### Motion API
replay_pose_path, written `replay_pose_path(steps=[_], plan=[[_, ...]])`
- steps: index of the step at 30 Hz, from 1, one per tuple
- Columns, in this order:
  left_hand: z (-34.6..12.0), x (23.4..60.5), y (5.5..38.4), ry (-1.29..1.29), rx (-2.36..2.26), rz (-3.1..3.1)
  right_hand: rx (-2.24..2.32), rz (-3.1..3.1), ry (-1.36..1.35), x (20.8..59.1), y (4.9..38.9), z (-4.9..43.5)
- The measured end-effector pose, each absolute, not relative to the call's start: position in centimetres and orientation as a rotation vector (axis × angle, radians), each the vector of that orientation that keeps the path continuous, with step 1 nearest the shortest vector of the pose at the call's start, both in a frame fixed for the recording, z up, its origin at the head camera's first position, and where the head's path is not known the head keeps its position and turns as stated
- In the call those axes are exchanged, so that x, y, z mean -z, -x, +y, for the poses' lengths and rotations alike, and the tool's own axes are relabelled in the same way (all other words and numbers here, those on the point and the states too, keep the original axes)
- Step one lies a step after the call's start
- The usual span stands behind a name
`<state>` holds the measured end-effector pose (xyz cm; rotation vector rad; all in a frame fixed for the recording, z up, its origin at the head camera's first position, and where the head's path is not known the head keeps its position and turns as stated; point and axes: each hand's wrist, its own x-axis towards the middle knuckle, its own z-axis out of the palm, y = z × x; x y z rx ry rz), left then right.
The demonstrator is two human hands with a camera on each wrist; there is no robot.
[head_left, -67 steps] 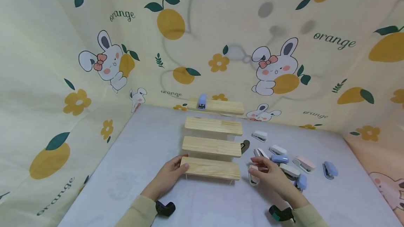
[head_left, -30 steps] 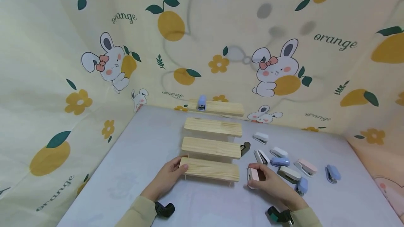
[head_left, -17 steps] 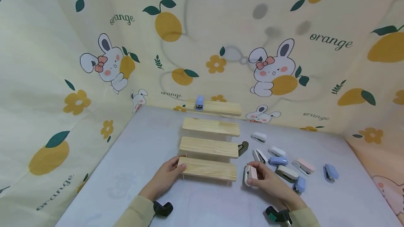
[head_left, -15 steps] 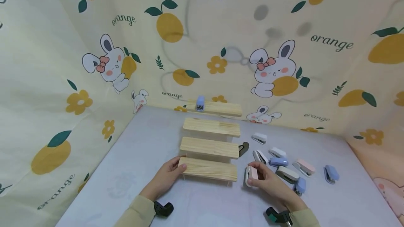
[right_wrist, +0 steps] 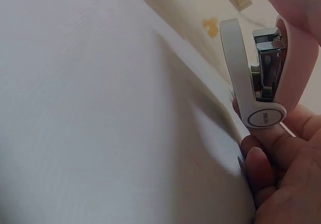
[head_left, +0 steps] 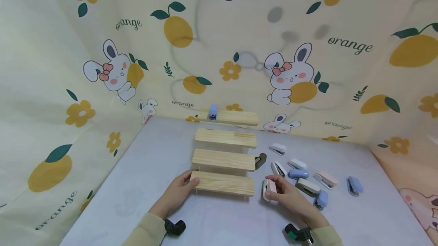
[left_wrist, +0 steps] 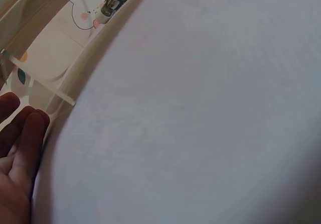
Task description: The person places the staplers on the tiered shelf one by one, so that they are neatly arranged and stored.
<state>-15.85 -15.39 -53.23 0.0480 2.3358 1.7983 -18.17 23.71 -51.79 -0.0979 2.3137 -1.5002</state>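
A stepped display rack with pale wooden boards stands mid-table. My left hand (head_left: 176, 192) holds the left end of its lowest board (head_left: 224, 183), thumb on top; in the left wrist view the fingers (left_wrist: 31, 143) are beside a thin clear support (left_wrist: 47, 85). Right of that board, my right hand (head_left: 289, 197) pinches a pink-and-white stapler (head_left: 271, 186) between thumb and fingers. The right wrist view shows this stapler (right_wrist: 299, 66) on edge, its metal inside facing the camera. A blue stapler (head_left: 213, 112) stands at the left of the top board.
Several staplers lie right of my right hand, among them a pink one (head_left: 326, 179), a blue one (head_left: 354, 186), a cream one (head_left: 307, 187) and a white one (head_left: 278, 148). A dark grey stapler (head_left: 261, 160) lies partly behind the rack. Patterned cloth (head_left: 219, 48) rises behind.
My right hand has closed on the pink-and-white stapler and turned it, so more of its pink side shows. The left hand keeps its place on the rack. The head view has shifted slightly.
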Motion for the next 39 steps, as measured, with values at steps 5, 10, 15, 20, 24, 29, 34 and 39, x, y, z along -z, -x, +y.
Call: replay_pose_path(steps=[5, 10, 15, 20, 24, 29, 34, 39], plan=[[-15.3, 53.3, 15.8, -0.02, -1.823, 2.312, 1.478, 2.341, 0.068, 51.2, 18.1, 23.5], [-15.3, 53.2, 15.8, -0.025, -1.82, 2.32, 1.47, 2.377, 0.079, 49.1, 17.5, 23.5], [-15.2, 53.1, 16.1, -0.032, -1.816, 2.327, 1.504, 2.398, 0.223, 45.9, 16.8, 23.7], [-15.1, 53.3, 15.9, -0.016, -1.8, 2.34, 1.503, 2.468, 0.377, 43.1, 16.5, 23.5], [-15.3, 53.5, 15.9, -0.026, -1.794, 2.355, 1.479, 2.569, 0.488, 41.6, 16.9, 23.0], [-15.6, 53.7, 15.8, -0.015, -1.799, 2.356, 1.462, 2.698, 0.517, 40.0, 17.4, 22.3], [-15.5, 53.5, 15.9, -0.025, -1.807, 2.359, 1.453, 2.787, 0.469, 38.4, 18.3, 21.9], [-15.2, 53.6, 15.8, -0.014, -1.823, 2.357, 1.441, 2.815, 0.415, 37.9, 19.5, 21.6]])
